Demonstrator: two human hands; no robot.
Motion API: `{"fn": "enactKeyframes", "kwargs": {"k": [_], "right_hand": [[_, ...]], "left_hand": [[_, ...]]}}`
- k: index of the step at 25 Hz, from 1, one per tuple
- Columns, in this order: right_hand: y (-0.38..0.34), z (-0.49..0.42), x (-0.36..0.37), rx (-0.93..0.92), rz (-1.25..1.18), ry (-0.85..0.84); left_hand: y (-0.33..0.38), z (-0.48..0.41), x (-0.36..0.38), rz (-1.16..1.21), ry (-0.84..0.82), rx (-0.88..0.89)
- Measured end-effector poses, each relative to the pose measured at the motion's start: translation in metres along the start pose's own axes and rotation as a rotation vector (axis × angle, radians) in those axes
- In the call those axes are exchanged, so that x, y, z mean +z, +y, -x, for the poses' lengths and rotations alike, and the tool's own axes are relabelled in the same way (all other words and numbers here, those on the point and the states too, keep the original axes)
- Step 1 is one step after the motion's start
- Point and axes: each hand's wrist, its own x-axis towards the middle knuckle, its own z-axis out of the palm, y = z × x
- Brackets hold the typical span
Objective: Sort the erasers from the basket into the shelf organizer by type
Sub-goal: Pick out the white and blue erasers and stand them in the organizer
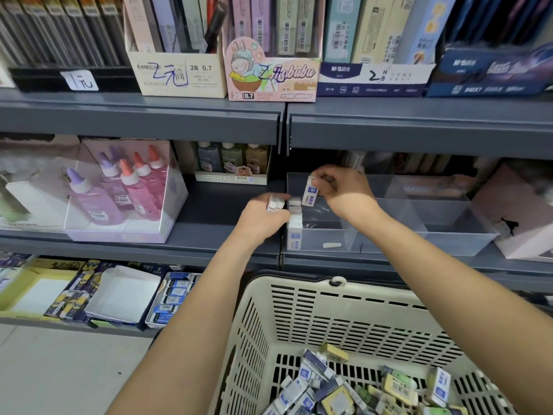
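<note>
My right hand (341, 190) pinches one eraser (310, 195) by its top end, fingers and thumb curled round it. It hangs upright over the left end of the clear organizer (454, 241) on the shelf (224, 211). My left hand (260, 220) sits just beside the organizer's left wall and grips a small bunch of erasers (274, 203). I can't tell how many, as my fingers cover most of them. A row of erasers (294, 226) of the same white-and-blue kind already stands on edge in that left compartment, and the one I hold is just above and beside it. The rest of the pile of erasers (344, 390), mixed kinds, lies in the bottom of the basket (329, 319) below my arms.

I judge these to be light, firm little blocks: rubbery at the bare ends, smoother where the paper sleeve wraps them, and not at all fragile. The rubber gives good grip, but the sleeve may slide along the block if I squeeze only the paper. So I'd keep the pinch across the two broad faces, partly on bare rubber, and lower it end-first beside the row. The standing row looks easy to topple, so a gentle release is wise.
</note>
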Motion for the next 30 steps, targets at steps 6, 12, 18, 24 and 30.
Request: {"fn": "enactKeyframes", "kwargs": {"k": [6, 12, 18, 24, 30], "right_hand": [[-0.003, 0.001, -0.001, -0.001, 0.024, 0.026], [-0.008, 0.0, -0.003, 0.021, 0.034, 0.028], [-0.01, 0.002, 0.018, 0.043, 0.071, -0.12], [-0.003, 0.003, 0.026, 0.107, 0.121, -0.214], [-0.014, 0.023, 0.005, 0.006, -0.013, -0.19]], "left_hand": [[-0.001, 0.002, -0.004, -0.231, -0.045, 0.148], [0.004, -0.001, -0.01, -0.24, -0.125, 0.123], [-0.001, 0.007, -0.008, -0.134, -0.116, 0.102], [-0.006, 0.018, -0.002, 0.307, 0.13, -0.065], [-0.007, 0.047, 0.005, 0.544, 0.034, -0.043]]}}
